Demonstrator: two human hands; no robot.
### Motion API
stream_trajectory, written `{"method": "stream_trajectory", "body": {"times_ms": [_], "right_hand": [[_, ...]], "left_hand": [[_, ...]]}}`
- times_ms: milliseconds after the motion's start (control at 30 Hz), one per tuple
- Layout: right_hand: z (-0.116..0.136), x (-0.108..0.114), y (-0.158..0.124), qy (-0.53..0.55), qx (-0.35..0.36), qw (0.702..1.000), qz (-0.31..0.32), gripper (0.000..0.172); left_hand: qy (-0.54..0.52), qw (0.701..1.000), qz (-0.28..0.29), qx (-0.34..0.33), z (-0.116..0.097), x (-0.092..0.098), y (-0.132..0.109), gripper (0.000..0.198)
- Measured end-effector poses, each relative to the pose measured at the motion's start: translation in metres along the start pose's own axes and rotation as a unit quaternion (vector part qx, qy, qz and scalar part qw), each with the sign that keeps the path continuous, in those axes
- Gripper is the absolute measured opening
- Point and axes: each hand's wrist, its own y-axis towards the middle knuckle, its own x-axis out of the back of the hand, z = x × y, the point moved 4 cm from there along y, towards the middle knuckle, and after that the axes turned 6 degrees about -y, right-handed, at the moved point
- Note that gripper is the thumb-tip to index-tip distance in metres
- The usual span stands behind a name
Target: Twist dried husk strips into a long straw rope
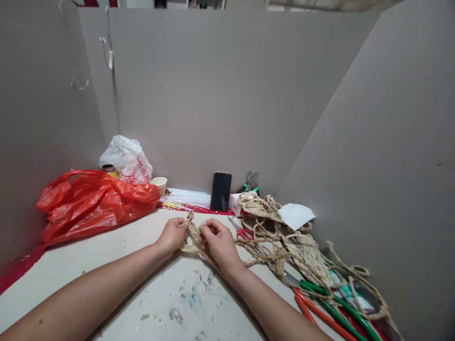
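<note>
Near the middle of the table, my left hand (174, 234) pinches a small bundle of tan straw-like fibre (192, 226), with its frayed, knotted top sticking up between my hands. The fingertips of my right hand (219, 242) are closed at the bundle's other side. A flat pale strip (190, 248) hangs below the bundle and trails under my right wrist. Just beyond my right hand lie scissors with red handles (244, 234). Braided straw rope (302, 251) is heaped to the right, one strand reaching close to my right wrist.
A red plastic bag (99, 203), a white bag (126, 158), a dark-lidded jar (110, 170) and a paper cup (159, 184) stand at left. A phone (221, 192) leans against the grey partition (206, 94). Green-handled pliers (250, 187), white paper (296, 216) and large green-handled (341, 305) and orange-handled (322, 317) tools lie right.
</note>
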Motion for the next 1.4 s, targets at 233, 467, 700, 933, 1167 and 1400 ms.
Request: {"method": "stream_trajectory", "body": {"times_ms": [233, 467, 700, 933, 1167, 1400], "right_hand": [[0.04, 0.026, 0.008, 0.151, -0.023, 0.988, -0.011, 0.022], [0.168, 0.156, -0.048, -0.095, 0.278, 0.85, -0.437, 0.02], [0.119, 0.047, -0.055, -0.339, 0.127, 0.932, 0.013, 0.028], [0.003, -0.036, -0.053, -0.438, 0.053, 0.885, 0.148, 0.014], [0.037, -0.018, -0.093, -0.281, -0.01, 0.892, 0.355, 0.016], [0.05, 0.024, -0.004, -0.141, 0.028, 0.986, 0.087, 0.016]], "left_hand": [[-0.021, 0.999, 0.011, 0.021, 0.002, -0.001, -0.001, 0.025], [-0.016, 0.999, 0.005, 0.032, 0.004, 0.002, -0.001, 0.023], [-0.012, 0.998, 0.034, 0.042, -0.002, 0.002, -0.002, 0.022], [-0.029, 0.995, 0.058, 0.074, 0.0, 0.003, 0.002, 0.023], [-0.042, 0.989, 0.091, 0.107, -0.005, 0.005, 0.0, 0.022], [-0.047, 0.985, 0.108, 0.127, -0.01, 0.007, 0.002, 0.024]]}}
